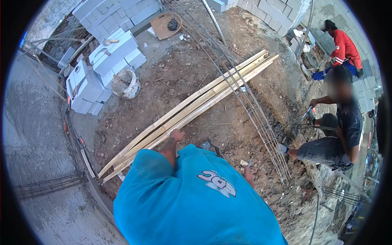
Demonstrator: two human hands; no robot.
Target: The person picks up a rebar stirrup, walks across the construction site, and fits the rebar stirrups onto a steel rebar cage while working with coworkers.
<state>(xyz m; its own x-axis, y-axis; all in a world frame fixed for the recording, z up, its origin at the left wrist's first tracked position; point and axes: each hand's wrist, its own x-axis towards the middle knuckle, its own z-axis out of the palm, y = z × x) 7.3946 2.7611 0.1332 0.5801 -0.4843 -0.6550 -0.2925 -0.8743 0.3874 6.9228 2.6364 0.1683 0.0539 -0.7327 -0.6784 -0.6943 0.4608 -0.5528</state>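
My left hand (177,135) is closed at the near edge of several long pale split-bamboo strips (185,113) lying slantwise on the dirt. Its knuckles touch the nearest strip; whatever is inside the fingers is hidden. A thin stalk or wire (212,124) runs right from near that hand. Most of my right hand (248,175) is covered by my blue shirt (196,196). Just beyond it a thin greyish pointed piece (250,162) sticks up, too small to name, and its fingers cannot be made out.
A long steel rebar cage (249,104) crosses over the strips. Grey blocks (118,51) and a mortar-stained bucket (125,83) stand far left. On the right one person (339,122) in dark clothes crouches with a tool; another in red (346,49) bends farther back.
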